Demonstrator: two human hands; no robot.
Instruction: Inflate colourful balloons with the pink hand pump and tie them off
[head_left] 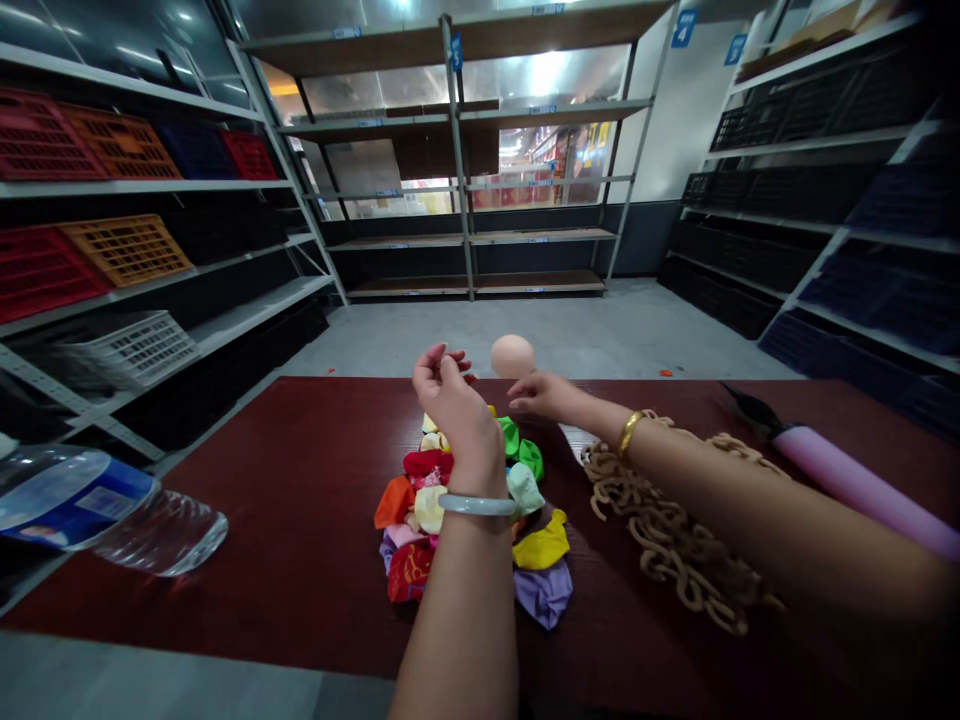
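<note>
My left hand [448,392] is raised over a heap of limp coloured balloons [480,520] on the dark red table [300,520]; its fingers pinch something small and red. My right hand [541,395] reaches across from the right, fingers curled, at the far end of the heap. Just beyond both hands sits a small inflated peach balloon [513,356] at the table's far edge. I wear a pale bangle on the left wrist and a gold one on the right.
A tan pile of looped chain-like pieces [675,540] lies under my right forearm. A pink cylinder pump [862,485] rests at the right. A plastic water bottle [105,510] lies at the left edge. Shelving with coloured crates [120,250] lines the aisle.
</note>
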